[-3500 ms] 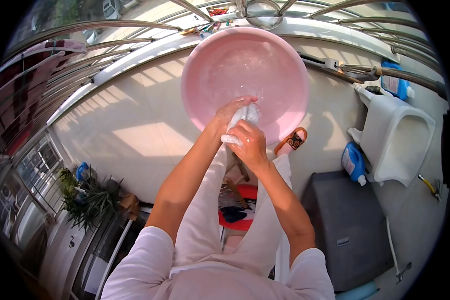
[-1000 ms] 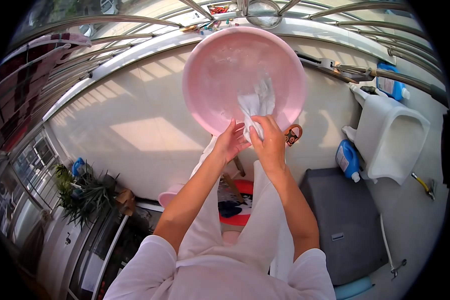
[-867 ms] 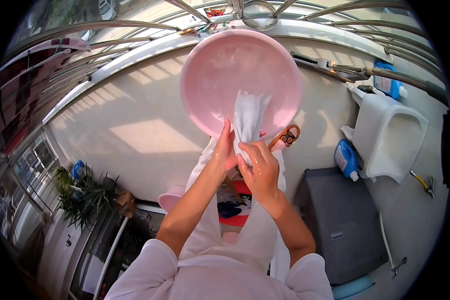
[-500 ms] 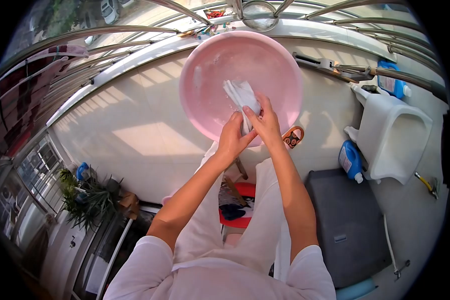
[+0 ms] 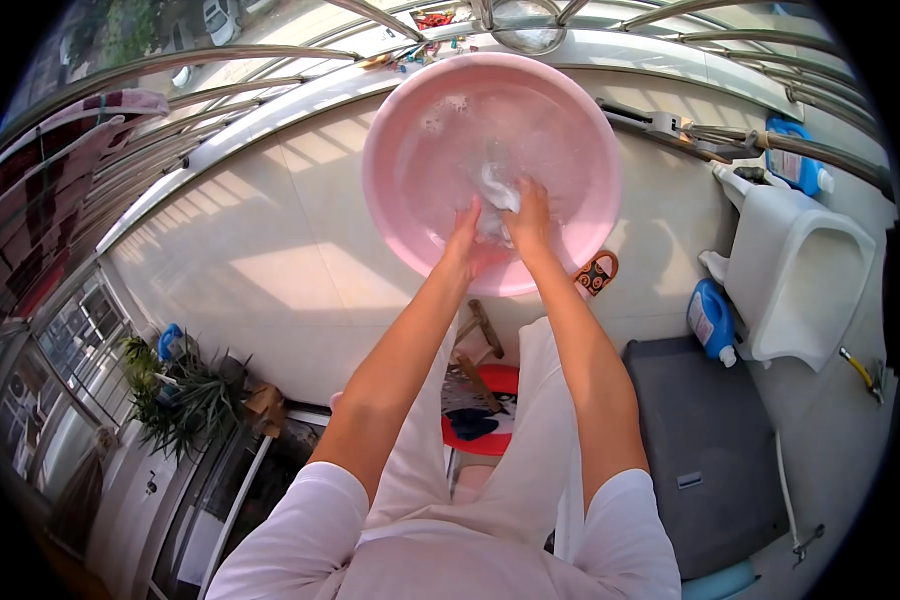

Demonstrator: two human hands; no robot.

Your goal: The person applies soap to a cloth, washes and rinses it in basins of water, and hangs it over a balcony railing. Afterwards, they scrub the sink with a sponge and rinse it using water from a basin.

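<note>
A wet white cloth (image 5: 498, 187) lies crumpled in the soapy water of a large pink basin (image 5: 382, 200). My right hand (image 5: 528, 214) is closed on the cloth's right side, fingers pointing down into the water. On the other side, my left hand (image 5: 462, 242) is beside the cloth, its thumb raised and its fingers apart, partly under the water. Foam floats near the basin's far left. The cloth's lower part is blurred by water and partly covered by my hands.
A red stool (image 5: 498, 380) with dark cloth stands between my legs. At right are a grey lidded box (image 5: 700, 440), a blue detergent bottle (image 5: 711, 320) and a white ceramic basin (image 5: 800, 270). Potted plants (image 5: 195, 400) stand at left; metal railings (image 5: 240, 62) run along the far side.
Both hands have lowered the white cloth from above the basin into the water. My left hand has come away from it and opened. The water is now stirred, with foam.
</note>
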